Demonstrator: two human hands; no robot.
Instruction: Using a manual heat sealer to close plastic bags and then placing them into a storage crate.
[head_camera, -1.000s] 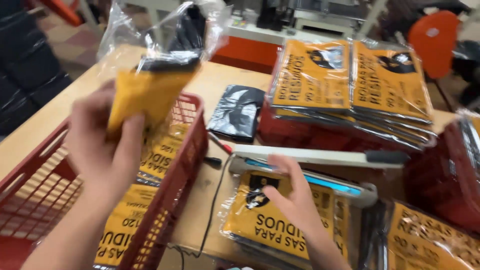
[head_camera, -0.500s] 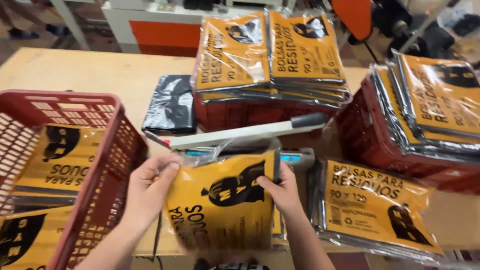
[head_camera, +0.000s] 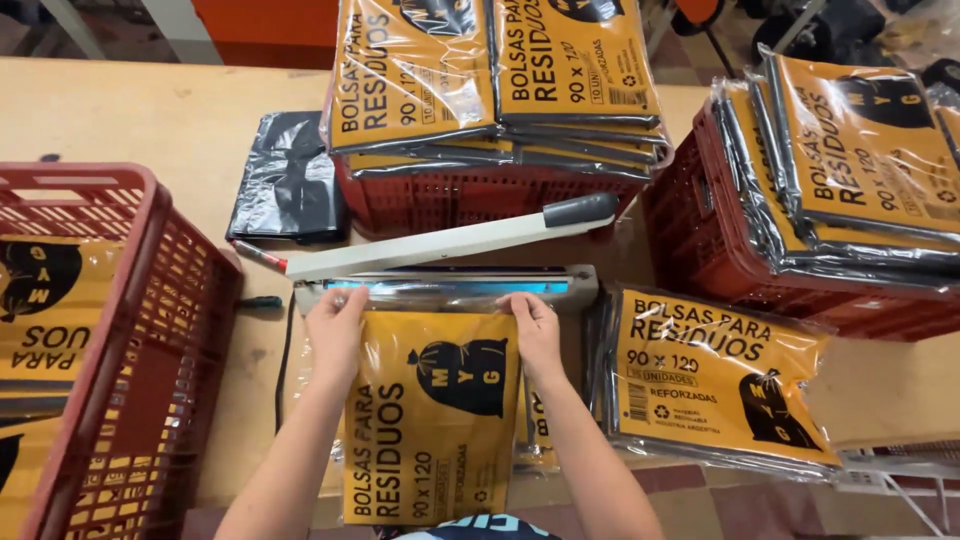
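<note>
In the head view, the left hand (head_camera: 335, 325) and right hand (head_camera: 535, 325) pinch the top corners of a yellow packet (head_camera: 435, 410) at lower centre, its clear mouth laid on the heat sealer (head_camera: 445, 285) (arm raised), likely needing lowering next.

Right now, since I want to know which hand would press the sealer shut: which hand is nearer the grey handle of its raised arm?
Right. The right hand lies below the grey handle, slightly left; the left hand sits far off toward the arm's hinge end.
</note>
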